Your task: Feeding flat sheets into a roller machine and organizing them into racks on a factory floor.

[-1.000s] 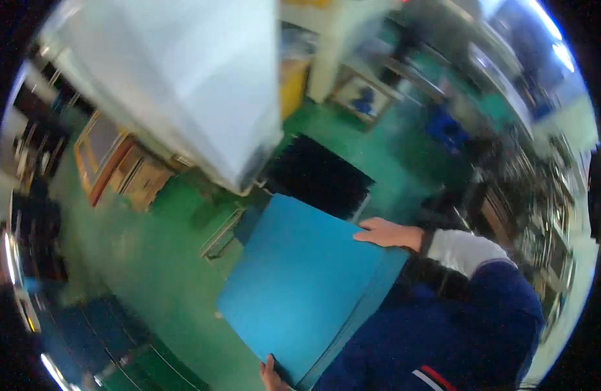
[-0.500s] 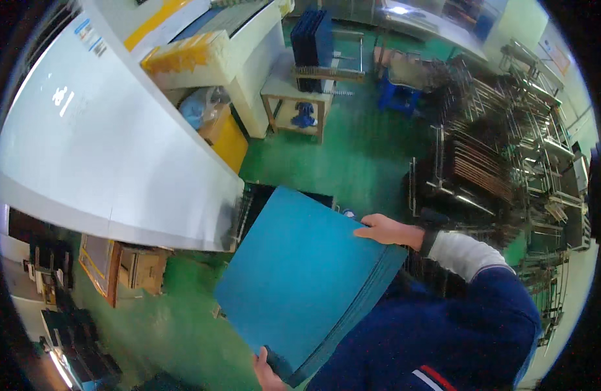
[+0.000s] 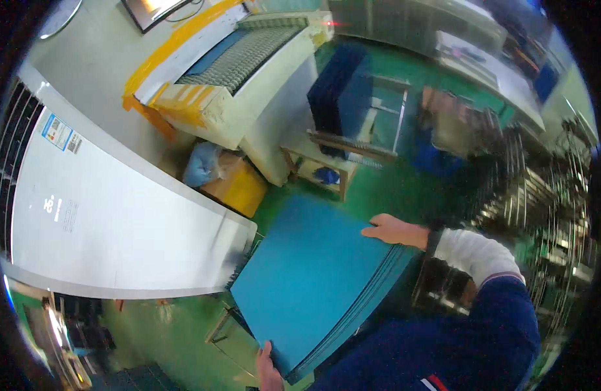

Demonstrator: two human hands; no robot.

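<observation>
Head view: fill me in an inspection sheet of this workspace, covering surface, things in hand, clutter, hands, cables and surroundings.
Surface: green floor; no worktop seen under the hands.
Things in hand: a stack of blue sheets, held tilted above the floor, layers showing along its right edge.
Clutter: yellow box with a bluish bag at its top.
Hands: left hand grips the stack's lower-left corner; right hand grips its right edge, thumb on top.
Cables: what looks like a thin cord by the frame on the wall.
Surroundings: tall white unit at left, conveyor-like machine beyond, metal racks at right, too blurred for detail.
</observation>
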